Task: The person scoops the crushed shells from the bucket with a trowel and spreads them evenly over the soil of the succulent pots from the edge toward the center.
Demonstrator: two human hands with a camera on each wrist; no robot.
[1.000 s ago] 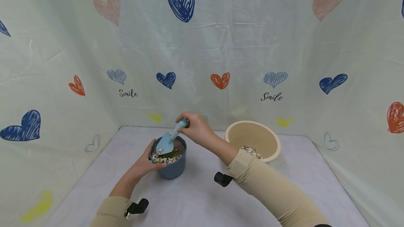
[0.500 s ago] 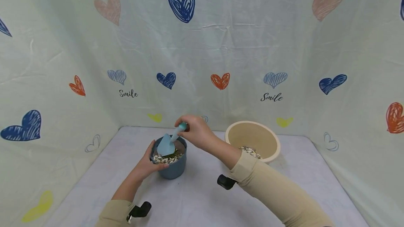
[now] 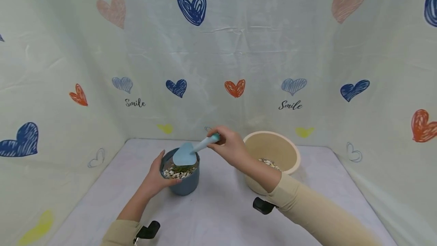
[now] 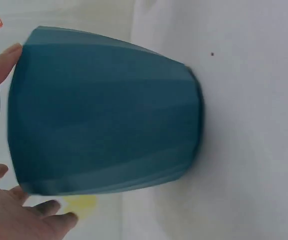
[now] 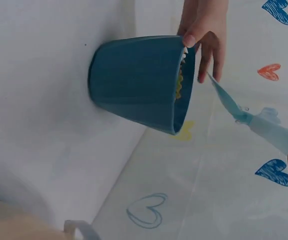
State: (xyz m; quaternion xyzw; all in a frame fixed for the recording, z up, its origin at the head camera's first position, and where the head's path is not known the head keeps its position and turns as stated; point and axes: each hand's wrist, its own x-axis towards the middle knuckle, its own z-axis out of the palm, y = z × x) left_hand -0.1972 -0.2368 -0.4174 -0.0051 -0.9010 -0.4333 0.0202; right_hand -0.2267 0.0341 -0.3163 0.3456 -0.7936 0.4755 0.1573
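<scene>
Just above the blue pot (image 3: 186, 186), here's the light-blue trowel (image 3: 184, 155), blade clear of the rim, handle pinched in the right hand (image 3: 229, 145). The left hand (image 3: 157, 177) clasps the pot's side; inside sit pebbles (image 3: 172, 173) and a green patch (image 3: 183, 169), perhaps moss. Right of the pot stands a beige tub (image 3: 278, 149).

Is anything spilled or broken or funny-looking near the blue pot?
Just one tiny dark speck on the white tabletop by the blue pot. It looks odd because it stands out against the pale surface; I can't tell what it is. Nothing else looks spilled or broken.
</scene>
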